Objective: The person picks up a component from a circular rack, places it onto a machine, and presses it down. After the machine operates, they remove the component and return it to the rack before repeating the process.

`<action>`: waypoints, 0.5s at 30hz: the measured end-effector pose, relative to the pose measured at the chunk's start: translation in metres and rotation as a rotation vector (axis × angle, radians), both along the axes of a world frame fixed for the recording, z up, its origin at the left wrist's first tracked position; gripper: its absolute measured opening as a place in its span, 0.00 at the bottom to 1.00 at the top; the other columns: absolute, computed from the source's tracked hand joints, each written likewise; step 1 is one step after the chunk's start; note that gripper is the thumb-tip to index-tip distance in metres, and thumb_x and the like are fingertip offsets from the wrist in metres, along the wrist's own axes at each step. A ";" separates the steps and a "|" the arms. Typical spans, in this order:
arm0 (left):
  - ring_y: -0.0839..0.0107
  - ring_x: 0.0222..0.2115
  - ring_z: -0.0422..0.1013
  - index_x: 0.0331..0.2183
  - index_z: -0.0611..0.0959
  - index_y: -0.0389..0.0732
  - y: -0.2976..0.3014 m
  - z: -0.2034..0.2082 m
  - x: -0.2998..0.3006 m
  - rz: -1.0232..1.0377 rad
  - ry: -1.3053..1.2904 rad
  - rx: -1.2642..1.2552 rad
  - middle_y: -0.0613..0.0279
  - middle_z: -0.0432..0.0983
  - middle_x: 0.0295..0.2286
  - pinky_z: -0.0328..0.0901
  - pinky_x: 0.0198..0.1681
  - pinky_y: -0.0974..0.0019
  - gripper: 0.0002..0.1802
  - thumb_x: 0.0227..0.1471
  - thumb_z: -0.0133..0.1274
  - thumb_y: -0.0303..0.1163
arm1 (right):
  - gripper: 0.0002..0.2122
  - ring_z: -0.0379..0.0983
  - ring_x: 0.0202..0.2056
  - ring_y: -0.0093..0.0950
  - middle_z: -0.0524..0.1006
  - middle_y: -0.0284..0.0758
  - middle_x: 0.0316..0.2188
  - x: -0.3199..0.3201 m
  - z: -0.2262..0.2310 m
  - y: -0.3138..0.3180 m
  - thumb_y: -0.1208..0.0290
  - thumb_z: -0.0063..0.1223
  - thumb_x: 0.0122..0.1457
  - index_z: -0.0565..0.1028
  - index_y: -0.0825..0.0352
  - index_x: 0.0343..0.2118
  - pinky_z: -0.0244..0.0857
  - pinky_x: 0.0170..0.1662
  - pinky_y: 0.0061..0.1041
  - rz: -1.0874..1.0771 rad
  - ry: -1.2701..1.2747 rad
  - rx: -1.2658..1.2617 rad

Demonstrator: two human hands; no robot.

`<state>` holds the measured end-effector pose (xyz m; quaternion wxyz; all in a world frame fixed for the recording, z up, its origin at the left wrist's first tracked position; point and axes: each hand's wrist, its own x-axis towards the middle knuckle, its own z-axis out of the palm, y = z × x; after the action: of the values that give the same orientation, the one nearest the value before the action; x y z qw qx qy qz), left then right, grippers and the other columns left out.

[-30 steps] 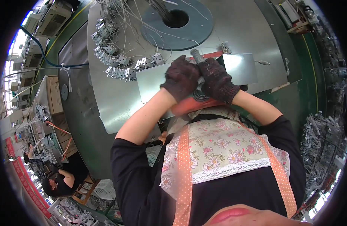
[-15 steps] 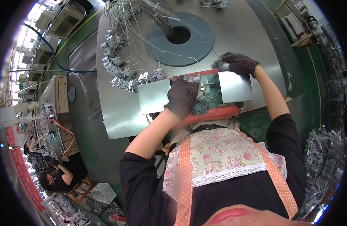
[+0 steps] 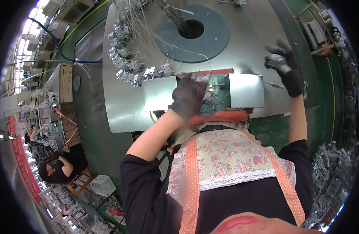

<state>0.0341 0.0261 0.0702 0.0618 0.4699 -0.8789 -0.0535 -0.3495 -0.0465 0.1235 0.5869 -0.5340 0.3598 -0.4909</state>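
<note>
The left hand, in a dark glove, lies over the jig's middle, its bent fingers pointing away from the person with pale tips at the far side of the green plate; the palm hides what is under it, so I cannot tell whether these fingers grasp anything or only press. The right hand, also gloved, is well apart from them, out over the right part of the table; its fingers are blurred and partly bent, with a pale grey patch among them, and whether that is glove or a held part I cannot tell. The coil of grey cable lies on the near side of the left fingers, beside the palm, and a small black part sits just to their right on the plate. One metal box stands to the left of those fingers, the other metal box to their right, between the two hands. A red bar runs along the near side, closer to the person than the left fingers. A pale plug lies nearer the person than the right fingers, just left of the wrist. Beyond the left fingers is the grey disc; off to their left curves a row of brackets with thin wires.
</note>
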 end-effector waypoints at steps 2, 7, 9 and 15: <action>0.50 0.57 0.68 0.53 0.78 0.38 -0.002 0.008 -0.003 -0.018 -0.022 -0.005 0.49 0.78 0.48 0.58 0.64 0.51 0.23 0.58 0.43 0.34 | 0.27 0.77 0.44 0.29 0.72 0.49 0.55 -0.027 -0.002 0.008 0.74 0.51 0.62 0.61 0.67 0.65 0.74 0.45 0.30 -0.035 -0.135 0.058; 0.49 0.55 0.70 0.54 0.76 0.36 -0.004 0.014 -0.006 -0.018 0.048 -0.040 0.45 0.77 0.48 0.55 0.66 0.49 0.25 0.57 0.45 0.34 | 0.22 0.76 0.40 0.25 0.76 0.44 0.47 0.003 0.016 0.046 0.71 0.52 0.61 0.67 0.69 0.59 0.72 0.36 0.23 -0.363 -0.091 0.191; 0.48 0.56 0.69 0.55 0.76 0.36 -0.003 0.013 -0.006 -0.020 0.040 -0.041 0.45 0.77 0.49 0.55 0.66 0.49 0.25 0.58 0.44 0.34 | 0.18 0.76 0.41 0.26 0.77 0.42 0.46 -0.002 0.029 0.050 0.69 0.52 0.62 0.70 0.70 0.52 0.72 0.35 0.21 0.051 -0.058 0.188; 0.46 0.58 0.67 0.56 0.75 0.35 -0.004 0.003 -0.004 -0.017 0.028 0.019 0.44 0.74 0.52 0.54 0.66 0.48 0.26 0.61 0.38 0.36 | 0.34 0.77 0.42 0.36 0.73 0.52 0.51 0.015 0.046 0.070 0.40 0.58 0.55 0.70 0.65 0.55 0.77 0.32 0.30 -0.011 -0.258 0.000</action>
<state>0.0306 0.0217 0.0734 0.0690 0.4621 -0.8815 -0.0689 -0.3346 0.0231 0.1697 0.6256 -0.4644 0.2844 -0.5586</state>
